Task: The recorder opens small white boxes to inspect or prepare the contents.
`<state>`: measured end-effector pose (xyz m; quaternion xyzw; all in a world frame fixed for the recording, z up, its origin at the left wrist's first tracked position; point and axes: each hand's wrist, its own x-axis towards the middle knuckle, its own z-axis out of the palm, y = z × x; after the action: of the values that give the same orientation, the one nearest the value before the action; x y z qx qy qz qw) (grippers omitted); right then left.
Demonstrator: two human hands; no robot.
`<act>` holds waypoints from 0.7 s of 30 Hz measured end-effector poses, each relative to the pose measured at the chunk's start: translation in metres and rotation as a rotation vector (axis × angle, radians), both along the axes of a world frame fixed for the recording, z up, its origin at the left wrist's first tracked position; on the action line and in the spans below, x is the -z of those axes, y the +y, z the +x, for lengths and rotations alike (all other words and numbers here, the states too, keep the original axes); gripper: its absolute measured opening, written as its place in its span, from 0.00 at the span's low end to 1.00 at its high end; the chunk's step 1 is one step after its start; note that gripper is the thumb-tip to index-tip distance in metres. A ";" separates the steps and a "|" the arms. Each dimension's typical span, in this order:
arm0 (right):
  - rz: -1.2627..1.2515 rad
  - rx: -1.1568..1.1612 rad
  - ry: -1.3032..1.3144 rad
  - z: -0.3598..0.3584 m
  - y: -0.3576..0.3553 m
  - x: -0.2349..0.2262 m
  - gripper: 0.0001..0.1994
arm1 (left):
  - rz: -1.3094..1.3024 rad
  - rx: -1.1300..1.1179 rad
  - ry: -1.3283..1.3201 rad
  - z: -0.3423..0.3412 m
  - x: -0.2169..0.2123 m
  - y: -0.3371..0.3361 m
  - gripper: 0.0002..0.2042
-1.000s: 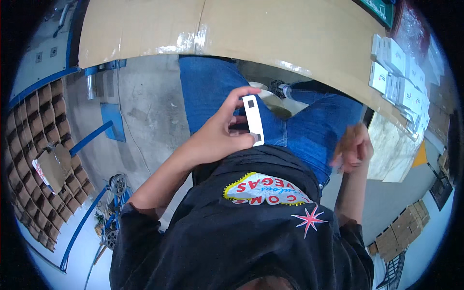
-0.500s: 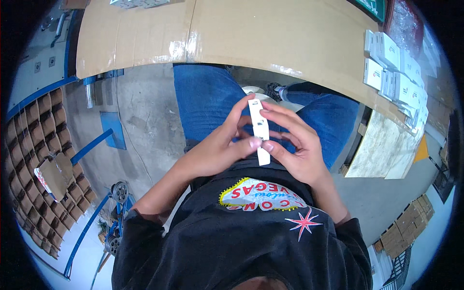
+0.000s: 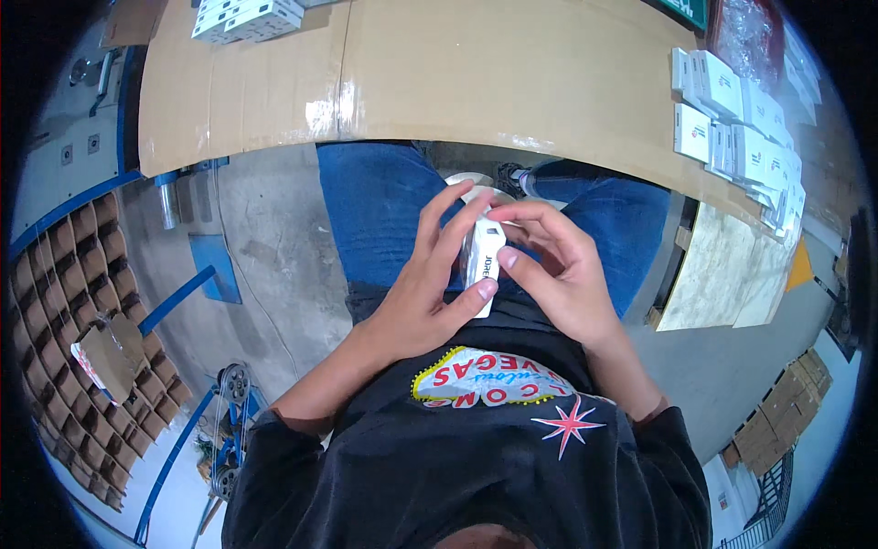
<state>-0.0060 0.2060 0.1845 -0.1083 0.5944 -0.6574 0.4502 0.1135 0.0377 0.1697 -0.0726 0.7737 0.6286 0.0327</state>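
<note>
Between my two hands, above my lap, is a small white box (image 3: 483, 261) with dark print on its narrow side. My left hand (image 3: 439, 274) grips it, the thumb on the lower end and the fingers along the left side and far end. My right hand (image 3: 558, 274) holds the other side, its thumb on the box's right edge and its index finger bent over the top end. The far fingers of the right hand are partly hidden behind the box.
A cardboard-covered table (image 3: 512, 82) lies ahead. Stacked white boxes (image 3: 750, 137) stand at its right, beside a plastic-wrapped red container (image 3: 745, 41). More white boxes (image 3: 245, 18) sit at the far left. A cardboard divider grid (image 3: 82, 348) and a blue-framed pulley machine (image 3: 229, 412) are at left.
The white box has been turned in my hands, showing a different printed side. My left fingers have shifted up over its far end. The view has tilted slightly, bringing more far-left boxes into sight.
</note>
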 end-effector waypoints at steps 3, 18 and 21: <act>-0.010 -0.009 -0.056 -0.001 0.001 0.002 0.18 | -0.057 0.042 0.010 -0.001 -0.004 0.000 0.47; 0.000 -0.115 -0.385 -0.003 0.000 0.013 0.15 | -0.202 0.020 0.309 0.010 0.020 -0.005 0.50; 0.010 -0.120 -0.425 0.002 -0.001 0.013 0.18 | -0.195 0.027 0.309 0.011 0.019 -0.005 0.49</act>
<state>-0.0039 0.2047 0.1711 -0.0002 0.4820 -0.6344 0.6043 0.1245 0.0329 0.1507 0.0324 0.8275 0.5539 -0.0856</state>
